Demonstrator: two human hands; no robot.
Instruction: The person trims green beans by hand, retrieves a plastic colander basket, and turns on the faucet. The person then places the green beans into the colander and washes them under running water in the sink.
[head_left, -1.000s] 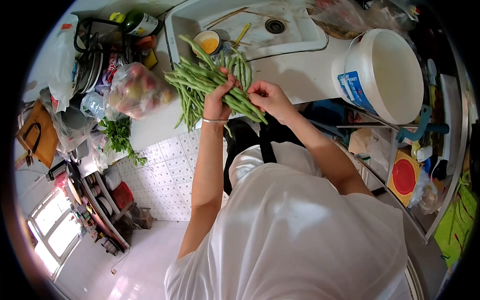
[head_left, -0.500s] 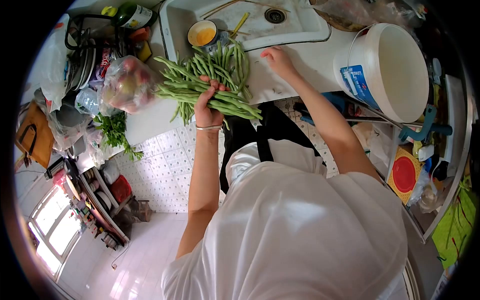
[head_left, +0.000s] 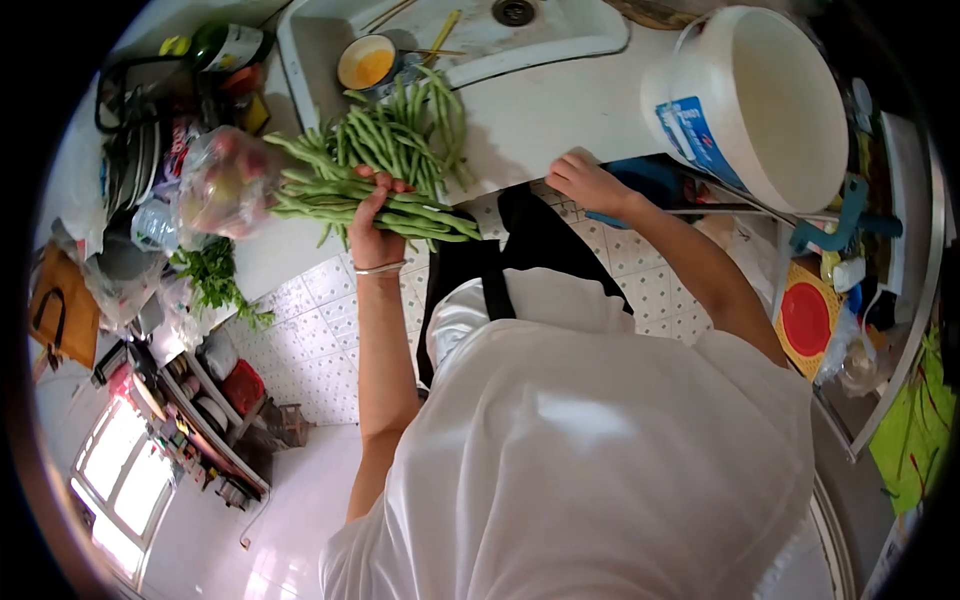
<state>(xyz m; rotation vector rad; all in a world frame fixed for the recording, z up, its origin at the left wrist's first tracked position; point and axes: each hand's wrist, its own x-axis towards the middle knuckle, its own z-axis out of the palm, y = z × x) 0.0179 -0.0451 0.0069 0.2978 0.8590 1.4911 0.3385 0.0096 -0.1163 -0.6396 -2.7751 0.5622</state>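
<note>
Since half a second ago, the right hand [head_left: 590, 185] has drawn back from over the counter [head_left: 530, 130] to that counter's front edge, and the view has swung so that the counter's contents sit higher and further left. At the counter's left end, leafy greens [head_left: 215, 280] droop over the front edge, with a clear bag of fruit [head_left: 228, 185] behind them. Next comes the left hand [head_left: 375, 220], its fingers wrapped round the middle of a bunch of green beans [head_left: 325, 195]: long, slim, pale green, slightly curved pods, roughly aligned, their right-hand tips poking out past the front edge. Right behind the bunch, a looser pile of beans [head_left: 395, 140] fans out toward the sink [head_left: 600, 42], whose front-left corner has a bowl [head_left: 368, 62] with something yellow inside. Further right, a strip of counter gives room between the pile and the white bucket [head_left: 712, 95] near the right end. The right hand, well apart from the beans, has its fingers curled narrow; I cannot tell whether they pinch anything.
</note>
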